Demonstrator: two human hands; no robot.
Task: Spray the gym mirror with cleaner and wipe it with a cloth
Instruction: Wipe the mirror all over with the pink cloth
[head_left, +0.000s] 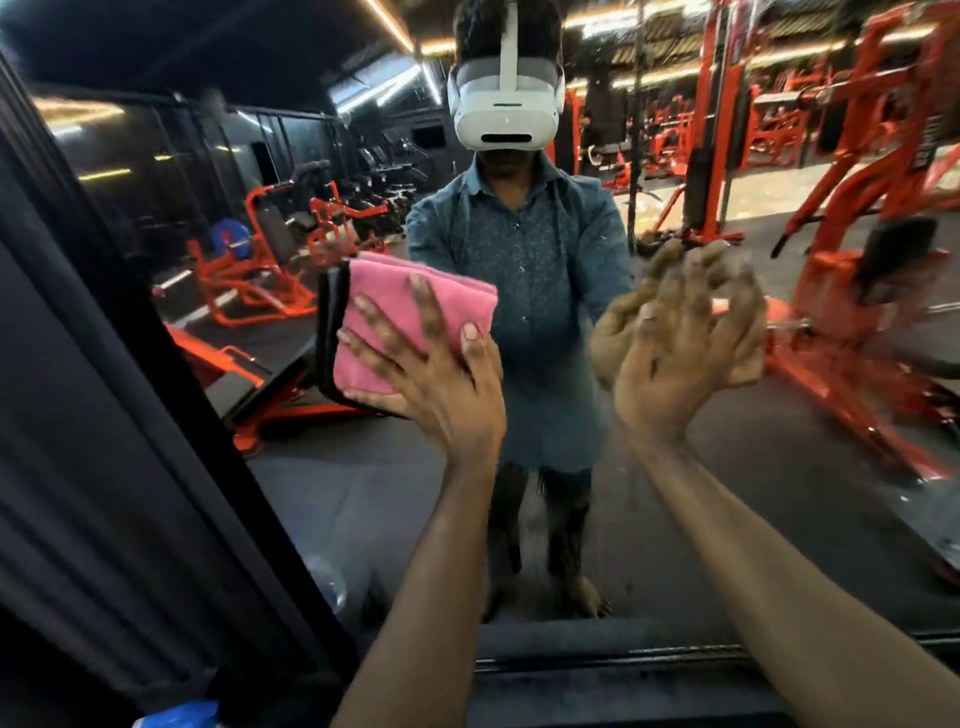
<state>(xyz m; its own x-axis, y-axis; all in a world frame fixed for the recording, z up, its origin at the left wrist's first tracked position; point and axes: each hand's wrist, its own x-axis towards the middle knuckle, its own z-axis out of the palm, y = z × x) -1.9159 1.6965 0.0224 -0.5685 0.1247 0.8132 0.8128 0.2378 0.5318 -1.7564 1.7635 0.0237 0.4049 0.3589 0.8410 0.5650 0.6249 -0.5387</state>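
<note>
Two hands meet the gym mirror (779, 493). The left hand (441, 384) presses a folded pink cloth (400, 317), soft and napped, flat on the glass; its fingers (423, 306) are spread straight across the cloth, thumb at its right edge. The right hand (675, 364) lies bare just right of the cloth, fingers splayed wide, holding nothing. The wiping step appears in hand; the next move likely calls for even pressure and broad strokes. No spray bottle can be made out.

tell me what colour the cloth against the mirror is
Pink cloth, seen in the head view, under the left hand.
</note>
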